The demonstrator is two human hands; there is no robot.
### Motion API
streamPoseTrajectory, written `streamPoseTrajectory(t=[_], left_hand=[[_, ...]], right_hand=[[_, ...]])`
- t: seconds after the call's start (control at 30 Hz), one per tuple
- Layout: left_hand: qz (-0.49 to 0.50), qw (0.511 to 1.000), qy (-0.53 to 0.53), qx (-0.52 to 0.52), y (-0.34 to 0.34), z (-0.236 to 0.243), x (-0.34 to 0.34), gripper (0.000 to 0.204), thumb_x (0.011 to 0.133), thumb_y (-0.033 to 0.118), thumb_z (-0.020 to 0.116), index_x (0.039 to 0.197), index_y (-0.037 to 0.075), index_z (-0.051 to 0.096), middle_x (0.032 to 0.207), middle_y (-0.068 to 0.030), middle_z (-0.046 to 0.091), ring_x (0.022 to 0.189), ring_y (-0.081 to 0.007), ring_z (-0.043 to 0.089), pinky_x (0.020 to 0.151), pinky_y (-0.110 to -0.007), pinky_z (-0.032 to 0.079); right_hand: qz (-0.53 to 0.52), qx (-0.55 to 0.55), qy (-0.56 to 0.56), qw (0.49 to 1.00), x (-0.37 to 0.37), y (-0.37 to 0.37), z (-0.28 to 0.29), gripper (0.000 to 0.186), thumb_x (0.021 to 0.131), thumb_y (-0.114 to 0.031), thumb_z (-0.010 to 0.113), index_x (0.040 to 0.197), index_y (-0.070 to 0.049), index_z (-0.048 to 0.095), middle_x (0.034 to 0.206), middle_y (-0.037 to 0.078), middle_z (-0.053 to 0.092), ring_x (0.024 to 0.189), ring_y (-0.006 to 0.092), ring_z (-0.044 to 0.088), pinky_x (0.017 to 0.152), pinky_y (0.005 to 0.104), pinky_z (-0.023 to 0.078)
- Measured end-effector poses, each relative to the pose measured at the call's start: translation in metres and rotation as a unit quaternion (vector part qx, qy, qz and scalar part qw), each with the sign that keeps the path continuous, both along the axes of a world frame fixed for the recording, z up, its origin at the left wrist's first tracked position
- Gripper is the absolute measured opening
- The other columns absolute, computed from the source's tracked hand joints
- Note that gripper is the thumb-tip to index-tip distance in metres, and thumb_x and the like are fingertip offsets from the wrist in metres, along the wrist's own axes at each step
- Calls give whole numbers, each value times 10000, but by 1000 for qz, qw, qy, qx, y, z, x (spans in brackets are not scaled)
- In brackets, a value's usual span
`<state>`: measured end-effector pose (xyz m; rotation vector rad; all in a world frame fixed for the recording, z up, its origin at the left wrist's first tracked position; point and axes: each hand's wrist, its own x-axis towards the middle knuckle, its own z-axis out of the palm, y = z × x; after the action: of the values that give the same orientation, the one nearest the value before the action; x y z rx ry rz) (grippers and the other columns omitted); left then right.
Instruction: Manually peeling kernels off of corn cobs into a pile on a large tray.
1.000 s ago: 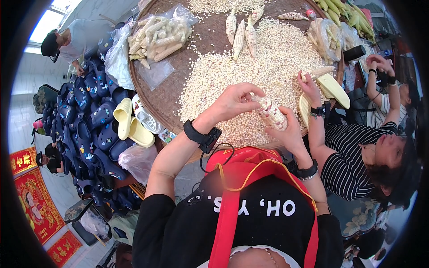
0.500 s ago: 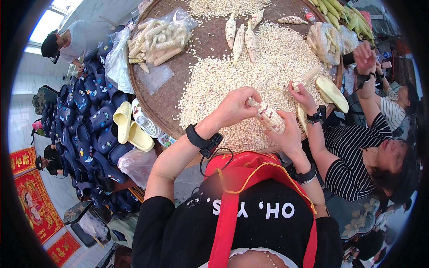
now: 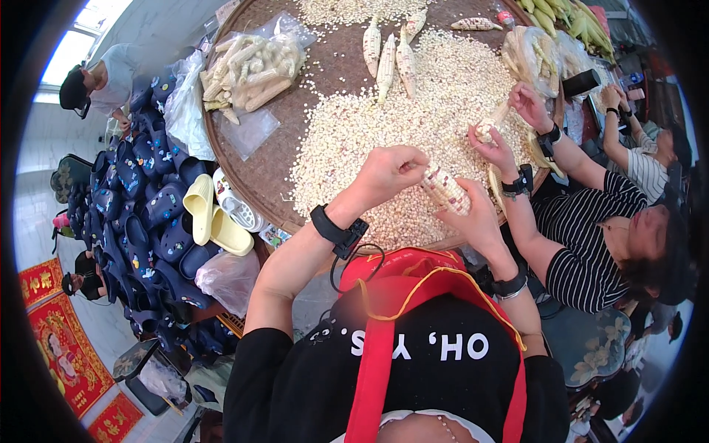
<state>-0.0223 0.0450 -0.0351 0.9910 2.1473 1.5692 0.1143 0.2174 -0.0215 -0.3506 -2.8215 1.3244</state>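
Note:
My right hand [image 3: 476, 210] grips a corn cob [image 3: 445, 190] with white and purple kernels, held over a wide pile of loose kernels [image 3: 347, 140] on a round brown tray [image 3: 251, 184]. My left hand [image 3: 391, 170] is closed, fingers curled and pinched at the cob's upper end; whatever is between them is hidden. Beyond the pile lie several whole cobs [image 3: 385, 66] with mottled kernels.
Bagged cobs [image 3: 251, 70] sit left on the tray; green-husked corn [image 3: 587, 29] lies top right. A co-worker in stripes [image 3: 583, 244] works beside me with a cob [image 3: 487, 133]. Piled blue clogs [image 3: 140, 214] and pale yellow slippers [image 3: 229, 229] are left; other people are around.
My left fingers have shifted slightly off the cob's top into a tighter curl. The co-worker's right hand has come down toward their cob. The view has shifted slightly.

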Motion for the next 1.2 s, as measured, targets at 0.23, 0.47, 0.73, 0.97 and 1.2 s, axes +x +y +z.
streamPoseTrajectory(t=[0.23,0.47,0.73,0.97,1.2], left_hand=[[-32,998,-60,-4,-4,0,-8,137,767,66,629,892,20,662,780,-38,646,622,-69,542,566,-215,439],[-39,997,-71,-10,-9,4,-7,135,779,101,647,890,26,662,738,-29,628,616,-64,524,556,-217,425],[16,999,-38,-3,-1,-5,3,147,825,142,629,906,22,602,788,-81,595,658,-154,581,585,-281,458],[52,976,213,8,8,-22,11,95,824,39,543,910,0,555,852,-157,578,780,-325,585,659,-373,485],[58,966,251,-12,15,-29,12,155,780,7,536,934,-3,543,852,-161,574,801,-334,581,678,-370,481]], right_hand=[[22,-23,-6,999,-1,1,-2,606,640,-199,776,1133,8,491,1032,156,535,975,298,530,839,357,420],[18,-53,-27,998,1,1,-6,590,649,-208,776,1126,4,501,1018,152,541,978,278,534,841,356,420],[-1,-76,-26,997,-1,-6,-7,573,642,-212,779,1106,-8,512,986,143,543,940,274,544,816,353,425],[-18,-39,6,999,-4,-12,-8,563,641,-206,777,1100,-6,519,985,152,546,928,286,547,806,359,429],[-38,-39,4,999,-4,-12,-11,568,637,-195,778,1101,6,519,989,158,540,923,291,549,797,362,434]])
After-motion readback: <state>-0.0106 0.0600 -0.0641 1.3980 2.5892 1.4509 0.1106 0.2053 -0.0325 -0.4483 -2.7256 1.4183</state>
